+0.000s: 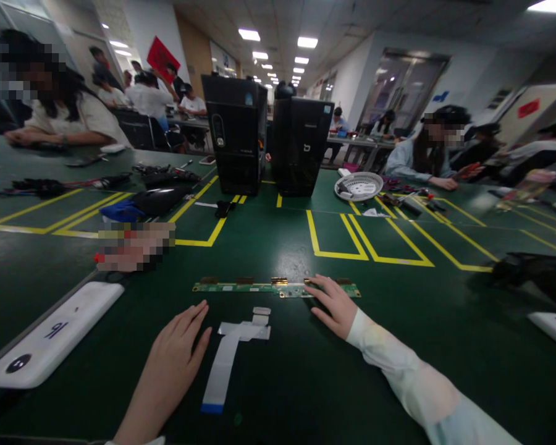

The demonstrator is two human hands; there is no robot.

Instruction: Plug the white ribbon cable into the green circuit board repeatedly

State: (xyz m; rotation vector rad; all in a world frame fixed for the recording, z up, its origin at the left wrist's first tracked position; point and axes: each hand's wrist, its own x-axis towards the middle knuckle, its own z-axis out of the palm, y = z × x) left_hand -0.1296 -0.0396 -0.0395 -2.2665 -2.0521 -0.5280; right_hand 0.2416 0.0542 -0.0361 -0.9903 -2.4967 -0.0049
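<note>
A long, narrow green circuit board (pixel 259 288) with copper-coloured tabs along its far edge lies across the green table. My right hand (pixel 331 304) rests over the board's right part, fingers spread and touching it, and covers some of it. Near the board's left end, my left hand (pixel 178 346) lies low on the table with fingers stretched out, holding nothing. Between my hands is a white flat ribbon cable (pixel 222 364), folded across itself, with a blue end towards me and a connector end towards the board.
Two black computer towers (pixel 235 139) stand at the back middle. A white device marked 16 (pixel 50 337) lies at left. Beyond are a blue-and-black object (pixel 143 203), dark cables (pixel 60 185), a white basket (pixel 358 185) and yellow tape outlines (pixel 338 254). Several people sit around.
</note>
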